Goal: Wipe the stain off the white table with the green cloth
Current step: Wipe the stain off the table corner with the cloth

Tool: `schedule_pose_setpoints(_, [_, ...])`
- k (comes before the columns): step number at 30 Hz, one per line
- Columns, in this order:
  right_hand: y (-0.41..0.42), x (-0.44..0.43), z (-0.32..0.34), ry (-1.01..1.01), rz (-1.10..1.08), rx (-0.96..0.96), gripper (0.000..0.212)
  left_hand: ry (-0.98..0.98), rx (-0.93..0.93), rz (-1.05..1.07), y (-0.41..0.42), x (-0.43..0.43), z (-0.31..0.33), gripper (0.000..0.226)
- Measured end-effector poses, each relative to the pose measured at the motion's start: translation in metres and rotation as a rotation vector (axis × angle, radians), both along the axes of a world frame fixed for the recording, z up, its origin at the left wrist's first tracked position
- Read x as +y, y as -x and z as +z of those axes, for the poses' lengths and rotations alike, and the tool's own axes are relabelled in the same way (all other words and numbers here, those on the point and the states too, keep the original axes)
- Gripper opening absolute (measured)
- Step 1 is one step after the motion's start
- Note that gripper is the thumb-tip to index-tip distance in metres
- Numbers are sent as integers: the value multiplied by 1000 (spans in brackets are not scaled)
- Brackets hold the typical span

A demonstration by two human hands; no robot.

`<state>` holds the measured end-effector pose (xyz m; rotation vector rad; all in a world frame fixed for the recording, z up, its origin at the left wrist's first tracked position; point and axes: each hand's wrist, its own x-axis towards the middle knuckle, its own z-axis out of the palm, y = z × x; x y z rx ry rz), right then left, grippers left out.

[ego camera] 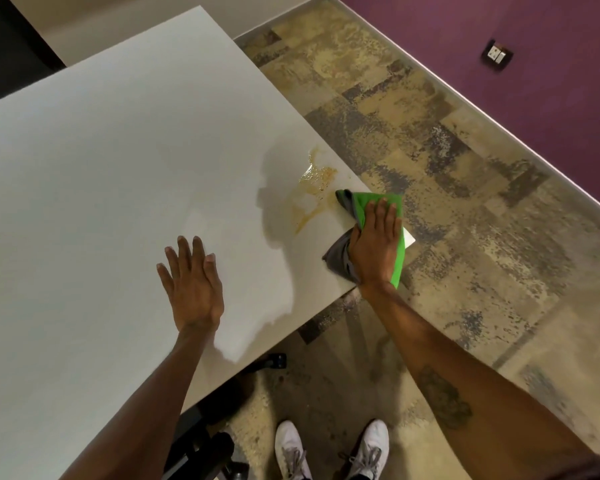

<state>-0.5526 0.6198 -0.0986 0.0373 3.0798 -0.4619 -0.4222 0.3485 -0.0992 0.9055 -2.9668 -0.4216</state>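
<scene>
Right hand (374, 244): I am seeing it pressing palm-down on the green cloth (397, 251), fingers laid flat and close together, not pinching; thumb side is bunching a grey fold of the cloth against the table.
Green cloth: lying at the right corner of the white table (101, 161), bright green on the outer side, grey on the inner folds; its right edge is hanging just past the table edge. One green-and-grey tip is poking out to the far left of the fingers.
Stain (312, 188): sitting just left and far of the cloth, a yellowish-brown smear with a wet glossy patch at its far end and thin streaks trailing nearer. It is nearly touching the cloth's far tip; I cannot tell whether they are meeting.
Left hand (191, 285): resting flat on the bare tabletop, fingers spread a little, holding nothing, well apart from the cloth and to the left of it.
White table: running diagonally across the view, a shadow falling between the two hands.
Floor (465, 209): mottled tan and grey, showing to the right of the table.
Shoes (329, 452): I am noting a white pair at the near edge, on the floor below the table corner.
Wall (534, 64): purple, far right, carrying a small switch plate (497, 56).
</scene>
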Motion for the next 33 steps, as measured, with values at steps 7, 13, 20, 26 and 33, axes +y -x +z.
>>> schedule_pose_setpoints(7, [-91,-66,5,24,87,-18,60,-7,12,1,2,1,3,62])
schedule_pose_setpoints(13, [-136,-97,2,89,274,52,58,16,31,0,3,-1,0,60])
schedule_pose_setpoints(20, [-83,-34,-6,-72,279,0,57,-1,54,-10,-1,-3,-1,60])
schedule_pose_setpoints(26, [-14,5,-2,-51,23,-8,59,-13,49,-2,0,-1,-1,58])
schedule_pose_setpoints(33, [23,6,-2,-19,-34,-26,60,-23,26,-13,2,-3,-5,59])
